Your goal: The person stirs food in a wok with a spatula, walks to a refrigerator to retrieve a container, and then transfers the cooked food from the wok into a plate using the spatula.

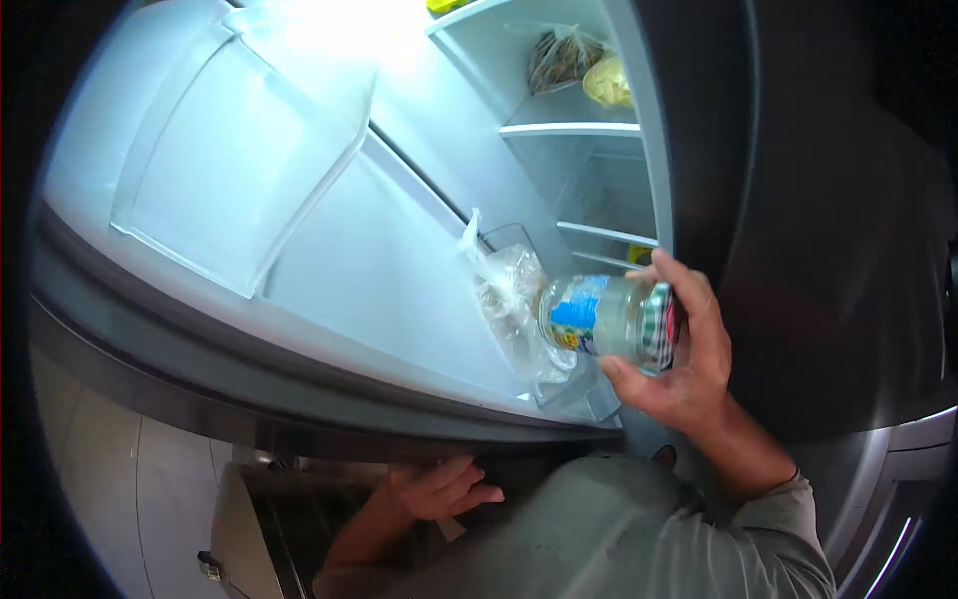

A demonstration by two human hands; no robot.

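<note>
My right hand (692,359) grips a glass jar (610,318) around its lidded end, thumb on the near side and fingers on the far side. The jar lies tilted on its side in the air, with its base toward the left. Its lid (660,327) has a checkered pattern, and a partly torn blue label clings to the glass. Behind the base are clear plastic bags (516,299) with contents I cannot make out. Lower down, my left hand (445,487) is close beneath the dark refrigerator door edge (299,408), fingers apart; whether it touches the edge is unclear.
White refrigerator panels and a clear molded cover (247,150) fill the left side. Shelves (572,129) at upper right carry a bag of dark contents (561,60) and a pale yellow bag (608,81). A dark panel (823,224) rises at right. Bright light washes out the top.
</note>
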